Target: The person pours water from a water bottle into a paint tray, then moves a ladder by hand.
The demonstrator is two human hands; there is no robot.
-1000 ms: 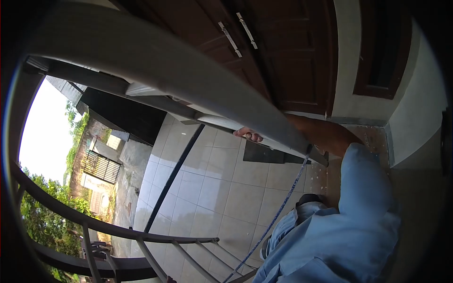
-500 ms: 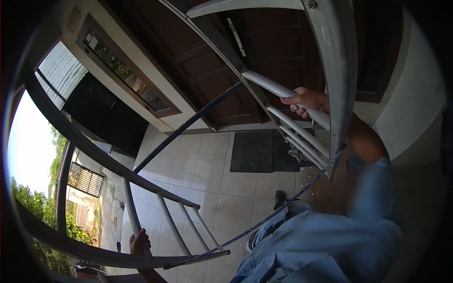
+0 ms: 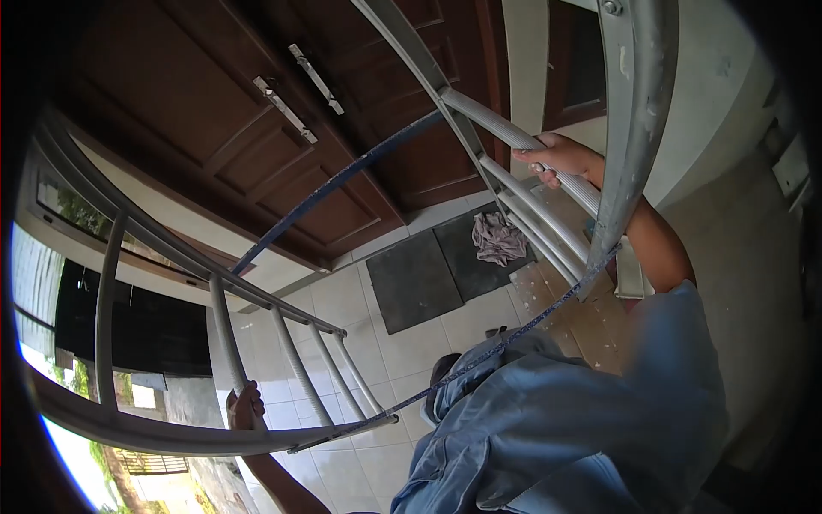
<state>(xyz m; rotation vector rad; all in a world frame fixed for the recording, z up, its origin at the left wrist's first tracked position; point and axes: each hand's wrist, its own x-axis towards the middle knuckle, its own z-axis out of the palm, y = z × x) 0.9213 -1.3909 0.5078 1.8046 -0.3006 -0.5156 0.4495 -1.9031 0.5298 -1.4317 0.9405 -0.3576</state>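
Observation:
A metal stepladder stands spread around me, with a rung section on either side. My left hand is closed around a rung of the left section, near its lower rail. On the other side, my right hand grips a wide ribbed step of the right section. Two speckled blue spreader straps link the sections: the far strap crosses in front of the doors, and the near strap passes over my blue clothing.
Brown panelled double doors with metal handles stand ahead. Dark mats and a crumpled cloth lie on the pale floor tiles before them. A white wall rises at the right. Outdoor ground and a fence show at lower left.
My view and the ladder have swung to the right, so the doors and mats sit further left. The cloth on the mat shows more fully. Both hands keep their holds.

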